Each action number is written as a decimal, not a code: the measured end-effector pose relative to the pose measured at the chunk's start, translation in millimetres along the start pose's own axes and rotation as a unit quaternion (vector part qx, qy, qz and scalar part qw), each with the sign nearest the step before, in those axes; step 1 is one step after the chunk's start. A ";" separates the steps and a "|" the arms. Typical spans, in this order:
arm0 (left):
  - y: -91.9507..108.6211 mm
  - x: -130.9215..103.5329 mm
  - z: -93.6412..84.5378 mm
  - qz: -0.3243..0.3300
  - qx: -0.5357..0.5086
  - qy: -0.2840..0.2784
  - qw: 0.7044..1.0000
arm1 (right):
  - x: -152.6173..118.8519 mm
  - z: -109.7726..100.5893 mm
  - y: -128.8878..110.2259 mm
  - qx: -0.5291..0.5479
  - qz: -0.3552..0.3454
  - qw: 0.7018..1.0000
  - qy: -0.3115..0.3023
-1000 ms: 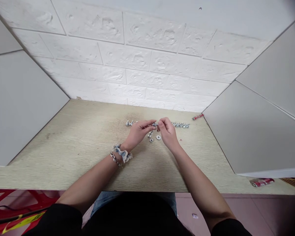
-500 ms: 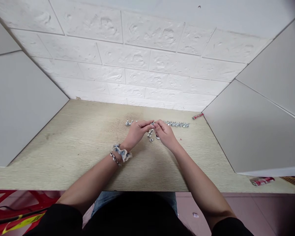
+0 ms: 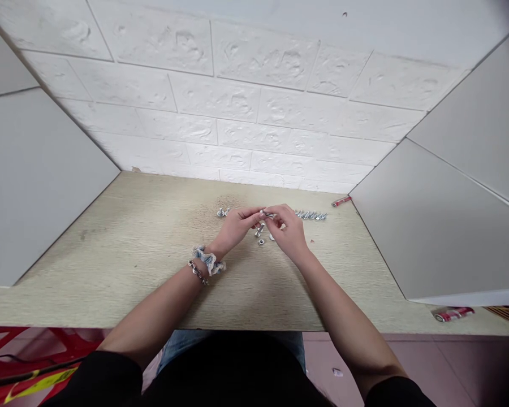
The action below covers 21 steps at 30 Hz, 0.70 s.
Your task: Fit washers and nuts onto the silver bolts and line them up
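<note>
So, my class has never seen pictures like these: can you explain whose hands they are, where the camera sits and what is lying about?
There is no machine here. All three pictures come from one camera on a person's head, looking forward and down at their own bare hands. The left hand and right hand meet, with a small shiny metal piece at their fingertips; it is too small to name surely. On the table lie a row of bolts, partly hidden by the hands, and nearer the person a loose bolt and a nut. Two red cylinders, like batteries, lie to the right: one near the wall, one near the front edge.
</note>
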<state>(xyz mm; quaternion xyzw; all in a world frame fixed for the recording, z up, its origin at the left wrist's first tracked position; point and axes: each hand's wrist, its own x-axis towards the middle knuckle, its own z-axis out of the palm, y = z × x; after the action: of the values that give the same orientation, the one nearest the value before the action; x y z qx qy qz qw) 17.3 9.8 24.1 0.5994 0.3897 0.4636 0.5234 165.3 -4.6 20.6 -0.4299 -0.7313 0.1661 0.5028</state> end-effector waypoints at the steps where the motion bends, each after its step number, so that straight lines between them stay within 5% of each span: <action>1: -0.3 0.1 0.7 -0.003 -0.005 0.000 1.000 | 0.4 -0.4 0.7 0.005 -0.004 1.000 0.007; 8: -7.9 0.3 3.2 0.012 0.040 0.028 0.999 | 1.6 -2.4 2.6 0.071 0.048 0.995 0.052; 13: -6.5 -4.7 2.8 0.067 0.146 0.060 0.985 | 1.2 -0.9 1.2 0.060 0.148 0.987 -0.007; 21: -10.4 -5.4 1.2 0.092 0.228 0.050 0.968 | 2.9 0.8 2.5 0.024 0.125 0.990 -0.055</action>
<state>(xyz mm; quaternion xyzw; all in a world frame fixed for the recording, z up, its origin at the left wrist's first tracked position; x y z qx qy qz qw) 17.2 5.9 13.0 0.7124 0.4541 0.4381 0.3073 165.4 -0.7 20.3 -0.4958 -0.6942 0.2691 0.4471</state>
